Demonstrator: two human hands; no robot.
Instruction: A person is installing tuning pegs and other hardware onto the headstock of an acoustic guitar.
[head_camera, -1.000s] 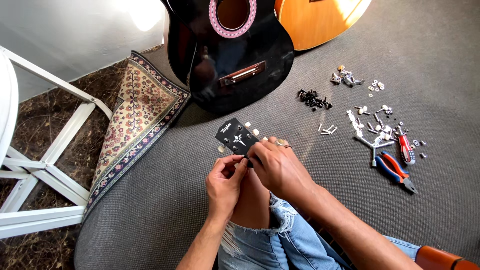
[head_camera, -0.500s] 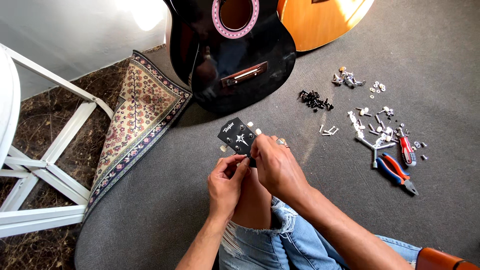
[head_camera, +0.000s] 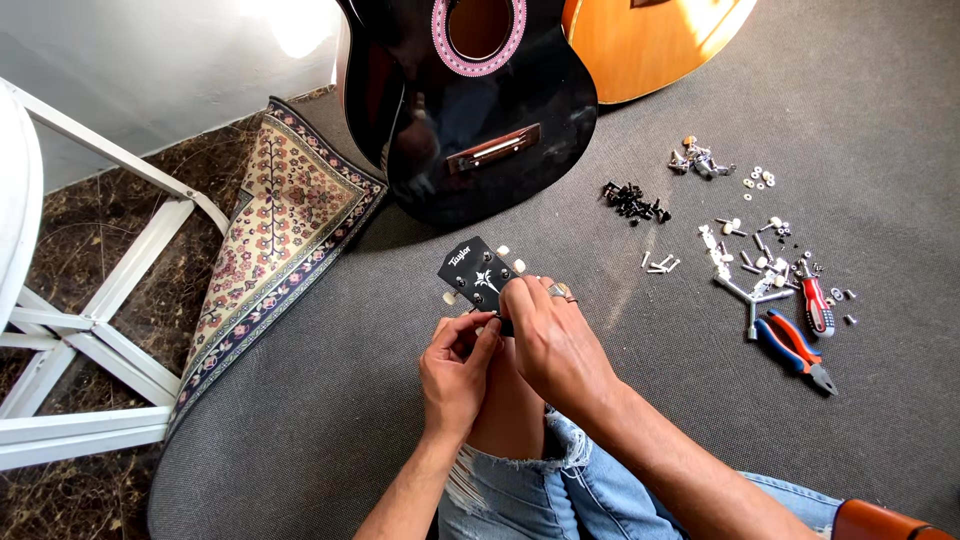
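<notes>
Little moves since the earlier frame: our hands stay at the black headstock (head_camera: 478, 272) at frame centre. Our left hand (head_camera: 456, 372) pinches a tuning peg (head_camera: 452, 298); our right hand (head_camera: 552, 340) closes over the headstock. We judge peg fitting underway; next needs steady turning.

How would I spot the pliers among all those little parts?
Start at the black guitar lying on the grey carpet and look right, past the scattered small metal parts. The pliers lie at the near edge, the only tool with blue-and-orange handles, beside a red-handled screwdriver.
</notes>
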